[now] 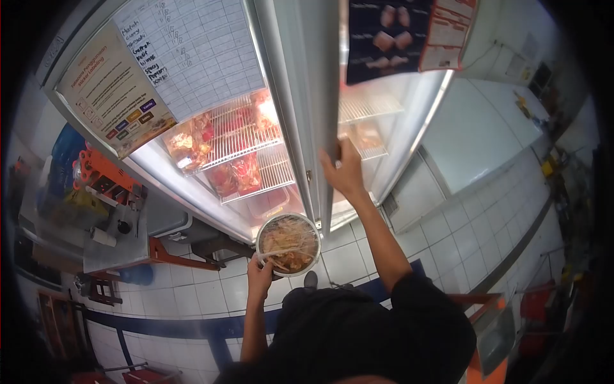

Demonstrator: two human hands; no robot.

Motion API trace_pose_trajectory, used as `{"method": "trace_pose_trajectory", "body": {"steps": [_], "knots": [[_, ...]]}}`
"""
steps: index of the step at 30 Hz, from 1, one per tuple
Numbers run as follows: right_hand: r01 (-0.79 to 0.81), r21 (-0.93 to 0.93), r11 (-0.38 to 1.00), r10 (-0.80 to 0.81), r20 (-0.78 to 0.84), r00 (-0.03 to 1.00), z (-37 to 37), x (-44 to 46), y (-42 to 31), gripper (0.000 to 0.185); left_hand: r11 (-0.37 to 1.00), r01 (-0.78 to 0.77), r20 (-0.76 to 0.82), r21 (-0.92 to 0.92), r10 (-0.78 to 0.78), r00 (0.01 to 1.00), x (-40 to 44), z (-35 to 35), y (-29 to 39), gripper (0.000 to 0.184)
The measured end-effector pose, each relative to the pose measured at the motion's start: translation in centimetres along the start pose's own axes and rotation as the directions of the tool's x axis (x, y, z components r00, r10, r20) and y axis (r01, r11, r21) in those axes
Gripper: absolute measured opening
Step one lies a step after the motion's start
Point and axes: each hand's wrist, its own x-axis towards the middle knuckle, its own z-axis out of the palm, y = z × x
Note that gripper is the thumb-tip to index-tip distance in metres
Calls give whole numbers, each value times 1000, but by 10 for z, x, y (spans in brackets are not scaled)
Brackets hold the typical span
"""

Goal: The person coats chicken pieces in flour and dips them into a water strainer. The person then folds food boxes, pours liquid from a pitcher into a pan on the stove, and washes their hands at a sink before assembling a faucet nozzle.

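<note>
Fridge door (pixel 323 128): right hand (pixel 343 168) clasps its edge; a swing could, I judge, knock the bowl (pixel 318 241) nearby.
Bowl: held before the fridge; round, pale-rimmed, clear film (pixel 289 235) over brownish food (pixel 295 260); one-sided support might tip it.
Left hand (pixel 259 275): pinching the rim, thumb over film; pressure could loosen the cover.

The food (pixel 291 249) in the bowl (pixel 318 240) is blurred; the top edge crops the chart (pixel 195 61).

1 table (pixel 133 248) stands left, 1 blue tub (pixel 137 275) near it; the tiled floor (pixel 451 221) is mostly white.
</note>
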Motion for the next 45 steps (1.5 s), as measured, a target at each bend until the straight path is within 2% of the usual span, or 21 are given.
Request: {"method": "trace_pose_trajectory", "body": {"steps": [5, 9, 11, 13, 14, 17, 18, 24, 27, 29, 31, 32, 34, 35, 36, 37, 38, 39, 41, 43, 45], "knots": [[-38, 79, 996, 46, -102, 994, -110, -94, -6, 30, 990, 83, 92, -110, -73, 993, 23, 75, 66, 30], [57, -194, 979, -128, -376, 918, -164, -146, 19, 47, 987, -114, 279, -110, 141, 950, 136, 146, 58, 30], [3, -304, 953, -122, -372, 920, -210, -167, 40, 55, 957, 67, 335, -281, 33, 942, 163, 195, 112, 30], [139, -419, 897, -307, -366, 879, -245, -179, 60, 52, 921, 74, 340, -381, 66, 938, 223, 245, 127, 31], [-66, -253, 965, -42, -398, 916, -262, -192, 66, 47, 931, -3, 284, -365, 114, 952, 253, 265, 143, 32], [-162, -188, 969, 64, -443, 894, -293, -188, 47, 46, 913, -10, 167, -407, 86, 982, 341, 321, 177, 32], [-184, 1, 983, 161, -488, 858, -305, -200, 70, 46, 950, 0, 117, -313, 38, 992, 346, 327, 198, 32], [-170, -292, 941, 45, -388, 920, -315, -188, 34, 30, 965, 1, 40, -261, 10, 999, 415, 343, 214, 35], [-248, -239, 939, 147, -374, 916, -294, -191, 27, 28, 925, 45, 46, -378, -30, 999, 448, 352, 184, 34], [-289, -355, 889, 164, -344, 925, -273, -194, 17, 27, 906, 65, 31, -419, -57, 998, 440, 350, 161, 34], [-385, -384, 839, 278, -306, 910, -240, -186, -7, 26, 971, -222, -6, -85, 223, 975, 431, 344, 94, 39], [-464, -366, 806, 382, -278, 882, -222, -170, -33, 26, 920, -392, 99, 25, 388, 916, 360, 317, 102, 34], [-530, -293, 796, 488, -206, 848, -185, -139, -62, 26, 930, -363, 514, 51, 287, 808, 285, 270, 38, 44], [-527, -236, 816, 496, -181, 849, -167, -126, -70, 27, 973, -200, 564, 115, 102, 820, 246, 252, 9, 43], [-433, -183, 883, 412, -144, 900, -147, -114, -69, 28, 922, -234, 794, 308, -114, 597, 245, 227, -36, 42], [-343, -135, 930, 325, -139, 936, -128, -104, -61, 30, 801, -346, 865, 488, -389, 317, 262, 200, -74, 43], [-362, -184, 914, 357, -58, 932, -109, -96, -48, 35, 582, -195, 614, 789, -746, 257, 248, 187, -78, 50], [-380, -77, 922, 382, 3, 924, -89, -88, -35, 38, 331, -474, 504, 816, -810, 302, 244, 182, -87, 57], [-331, 10, 944, 329, 72, 942, -58, -68, -26, 48, -95, -889, 481, 447, -812, 329, 256, 174, -169, 54], [-4, -64, 998, -3, -100, 995, -27, -50, 16, 57, -74, -947, 541, 312, -806, 241, 254, 192, -170, 53], [-55, -154, 987, 41, -87, 995, -27, -61, 14, 54, -11, -983, 609, 183, -784, 123, 247, 217, -163, 52]]}}
